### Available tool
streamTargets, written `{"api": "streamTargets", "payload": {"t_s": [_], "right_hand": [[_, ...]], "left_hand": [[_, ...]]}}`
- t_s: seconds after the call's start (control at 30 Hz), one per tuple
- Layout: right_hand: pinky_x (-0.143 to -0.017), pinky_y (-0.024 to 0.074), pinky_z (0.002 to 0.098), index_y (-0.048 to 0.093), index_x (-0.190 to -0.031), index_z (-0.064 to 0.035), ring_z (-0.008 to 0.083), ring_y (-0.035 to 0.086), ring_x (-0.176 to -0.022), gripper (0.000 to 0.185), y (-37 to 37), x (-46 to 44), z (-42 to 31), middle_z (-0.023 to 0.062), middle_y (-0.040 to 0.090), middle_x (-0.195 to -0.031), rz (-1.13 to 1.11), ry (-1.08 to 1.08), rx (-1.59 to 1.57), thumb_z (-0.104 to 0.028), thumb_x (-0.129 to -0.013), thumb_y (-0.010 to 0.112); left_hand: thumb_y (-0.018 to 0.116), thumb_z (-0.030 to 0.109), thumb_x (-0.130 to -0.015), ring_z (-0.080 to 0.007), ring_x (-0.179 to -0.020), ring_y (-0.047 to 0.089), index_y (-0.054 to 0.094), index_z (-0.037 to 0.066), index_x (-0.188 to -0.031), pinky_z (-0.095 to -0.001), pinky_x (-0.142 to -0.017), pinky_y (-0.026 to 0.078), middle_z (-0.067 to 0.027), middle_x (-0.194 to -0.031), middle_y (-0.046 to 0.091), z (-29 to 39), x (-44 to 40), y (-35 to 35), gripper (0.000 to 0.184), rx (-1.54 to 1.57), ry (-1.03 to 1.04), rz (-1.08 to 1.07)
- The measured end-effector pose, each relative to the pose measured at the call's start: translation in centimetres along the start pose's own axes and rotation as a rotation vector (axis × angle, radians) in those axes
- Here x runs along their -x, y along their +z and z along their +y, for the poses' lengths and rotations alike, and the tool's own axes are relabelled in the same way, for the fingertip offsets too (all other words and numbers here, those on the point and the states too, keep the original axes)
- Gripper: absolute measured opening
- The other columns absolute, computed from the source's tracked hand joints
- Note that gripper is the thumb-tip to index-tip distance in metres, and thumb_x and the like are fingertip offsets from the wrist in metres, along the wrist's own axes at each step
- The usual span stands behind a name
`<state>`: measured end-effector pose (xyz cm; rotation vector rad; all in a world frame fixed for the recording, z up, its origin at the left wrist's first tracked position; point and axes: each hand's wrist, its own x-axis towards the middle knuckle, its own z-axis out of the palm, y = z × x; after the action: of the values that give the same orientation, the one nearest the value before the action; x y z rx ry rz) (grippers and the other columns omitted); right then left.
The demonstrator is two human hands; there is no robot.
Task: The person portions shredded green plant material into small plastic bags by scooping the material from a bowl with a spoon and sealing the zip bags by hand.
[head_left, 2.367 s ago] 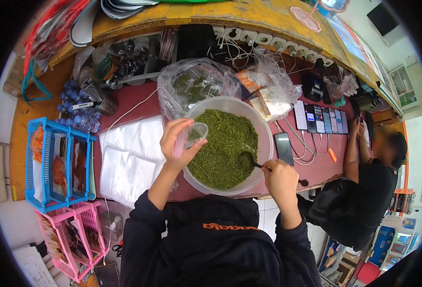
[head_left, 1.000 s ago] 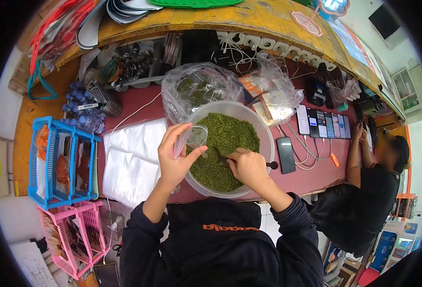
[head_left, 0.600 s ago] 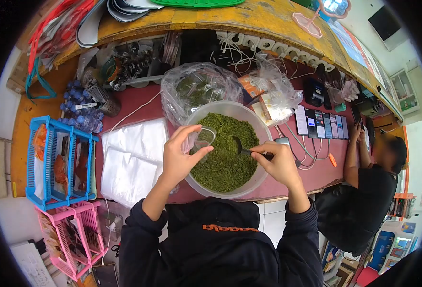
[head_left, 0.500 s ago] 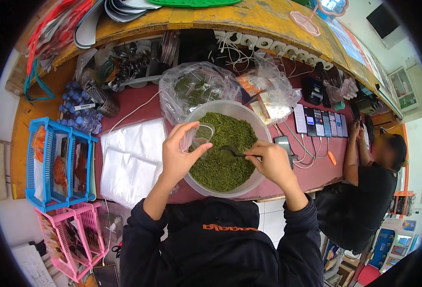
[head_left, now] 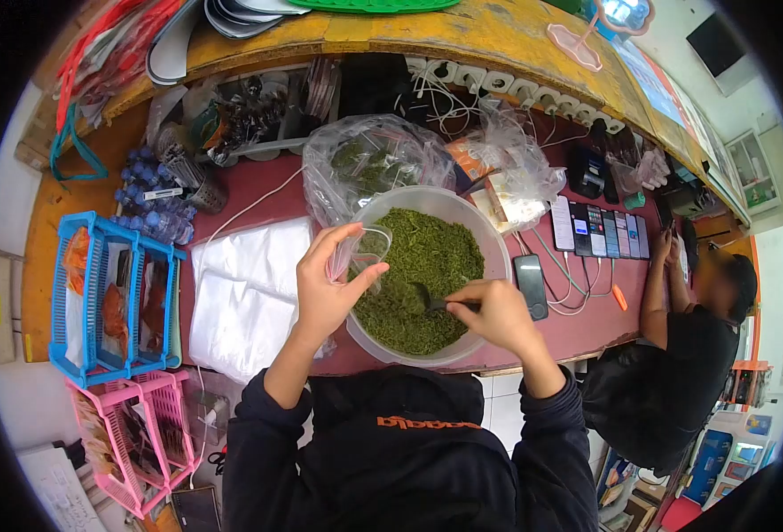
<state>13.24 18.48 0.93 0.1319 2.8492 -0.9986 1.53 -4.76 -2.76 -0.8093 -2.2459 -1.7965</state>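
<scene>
A round translucent tub (head_left: 495,244) of chopped green dried herb (head_left: 431,244) stands in front of me. My left hand (head_left: 328,279) grips a small clear plastic bag (head_left: 369,253) over the tub's left side, holding its mouth apart between thumb and fingers. In my right hand (head_left: 498,312) is a dark spoon (head_left: 430,303), pinched by its handle. Its bowl is down in the herb, below and right of the bag. Behind the tub, a larger clear bag (head_left: 360,164) contains more of the herb.
White plastic bags (head_left: 241,306) lie stacked at left, near blue baskets (head_left: 117,297). Several phones (head_left: 597,230) with cables line the right side, and one dark phone (head_left: 530,285) is beside the tub. A co-worker (head_left: 675,372) sits at far right. A wooden shelf (head_left: 365,34) overhangs the back.
My right hand and the spoon have shifted lower in the tub, with the spoon's bowl now lower in the herb. My left hand still holds the small bag in nearly the same place.
</scene>
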Motion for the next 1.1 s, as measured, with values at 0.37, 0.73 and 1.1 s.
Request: {"api": "streamTargets", "payload": {"t_s": [0.37, 0.73, 1.1], "right_hand": [[-0.054, 0.0459, 0.0312, 0.075, -0.091, -0.0100, 0.0198, 0.059, -0.058, 0.015, -3.4, 1.0, -1.8, 0.0041, 0.067, -0.080, 0.591, -0.130, 0.093, -0.008, -0.076, 0.076], [-0.056, 0.0412, 0.0310, 0.073, -0.086, -0.0119, 0.0189, 0.058, -0.069, 0.017, -3.7, 1.1, -2.0, 0.0001, 0.062, -0.082, 0.815, -0.219, 0.451, -0.008, -0.070, 0.077], [-0.074, 0.0454, 0.0347, 0.071, -0.088, -0.0079, 0.0239, 0.063, -0.082, 0.014, -0.4, -3.6, -1.3, 0.0044, 0.065, -0.090, 0.350, -0.503, 0.068, -0.009, -0.075, 0.074]], "left_hand": [[0.085, 0.011, -0.069, -0.0230, -0.101, 0.067, 0.065, 0.001, -0.114, -0.0325, -0.083, 0.053, -0.0116, -0.108, 0.068, 1.9, -0.6, 3.1, 0.051, -0.085, -0.080, -0.231], [0.087, 0.023, -0.066, -0.0251, -0.098, 0.067, 0.065, 0.003, -0.112, -0.0336, -0.084, 0.053, -0.0094, -0.105, 0.068, 2.1, -0.8, 4.7, 0.055, -0.141, -0.038, -0.099], [0.085, 0.020, -0.066, -0.0248, -0.096, 0.067, 0.058, 0.008, -0.129, -0.0331, -0.079, 0.055, -0.0090, -0.122, 0.059, 2.8, -0.9, 2.4, 0.070, -0.292, 0.132, -0.103]]}}
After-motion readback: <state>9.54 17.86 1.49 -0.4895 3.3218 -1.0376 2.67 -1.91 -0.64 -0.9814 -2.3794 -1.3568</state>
